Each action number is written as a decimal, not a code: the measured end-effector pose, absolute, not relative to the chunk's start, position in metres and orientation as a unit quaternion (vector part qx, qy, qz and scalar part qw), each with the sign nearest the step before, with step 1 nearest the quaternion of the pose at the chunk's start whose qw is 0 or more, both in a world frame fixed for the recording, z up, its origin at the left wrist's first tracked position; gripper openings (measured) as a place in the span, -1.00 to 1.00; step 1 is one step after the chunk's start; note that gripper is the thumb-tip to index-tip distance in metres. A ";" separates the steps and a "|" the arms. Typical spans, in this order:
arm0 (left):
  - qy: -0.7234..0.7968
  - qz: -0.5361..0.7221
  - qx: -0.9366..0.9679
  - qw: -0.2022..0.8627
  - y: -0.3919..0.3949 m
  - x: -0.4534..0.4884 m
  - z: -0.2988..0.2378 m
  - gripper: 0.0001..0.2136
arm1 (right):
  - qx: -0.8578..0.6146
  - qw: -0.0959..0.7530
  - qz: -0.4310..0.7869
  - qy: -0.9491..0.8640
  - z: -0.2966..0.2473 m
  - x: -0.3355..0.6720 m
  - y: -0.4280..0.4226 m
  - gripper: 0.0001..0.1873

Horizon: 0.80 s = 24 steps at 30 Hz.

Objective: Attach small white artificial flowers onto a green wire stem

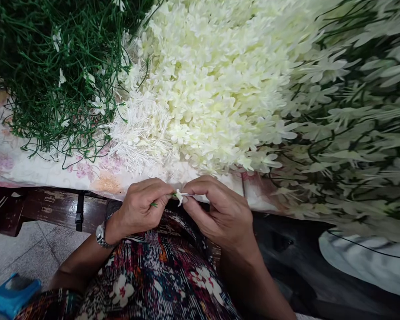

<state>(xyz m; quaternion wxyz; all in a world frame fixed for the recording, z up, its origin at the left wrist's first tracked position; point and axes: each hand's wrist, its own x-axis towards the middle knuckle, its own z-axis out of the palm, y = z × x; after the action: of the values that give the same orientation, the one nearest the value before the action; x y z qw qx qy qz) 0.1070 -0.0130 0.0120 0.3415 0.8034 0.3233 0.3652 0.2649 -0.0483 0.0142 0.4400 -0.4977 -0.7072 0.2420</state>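
Hands meet at six o'clock over the lap, left hand (140, 205) fingers pinched on a green stem (154, 204), right hand (220, 213) fingers pinched on its small white blossom (179, 197), loose petals (213, 80) heaped at twelve on the worktop (53, 171) within reach.

The small white blossom (179, 197) looks like soft matt fabric on a thin green plastic stem (154, 204). The heaped cream petals (213, 80) look alike; the green stems (53, 66) look smooth, wiry plastic. A printed cloth (36, 166) covers dark, worn wood (53, 209); the wristwatch (101, 234) is shiny metal.
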 end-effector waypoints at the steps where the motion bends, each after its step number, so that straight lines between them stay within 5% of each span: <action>1: 0.319 0.369 0.803 0.343 -0.012 0.107 0.011 -0.89 | -0.501 0.434 0.241 -0.709 0.014 0.265 -0.049 -0.81; 24: 0.323 0.368 0.818 0.302 -0.010 0.108 -0.001 -0.88 | -0.508 0.388 0.135 -0.757 0.007 0.261 -0.050 -0.88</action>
<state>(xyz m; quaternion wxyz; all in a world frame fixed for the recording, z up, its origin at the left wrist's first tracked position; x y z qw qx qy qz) 0.1078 -0.0104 -0.0006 0.3021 0.8180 0.3230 0.3678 0.2614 -0.0495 0.0072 0.3881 -0.5078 -0.7572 0.1346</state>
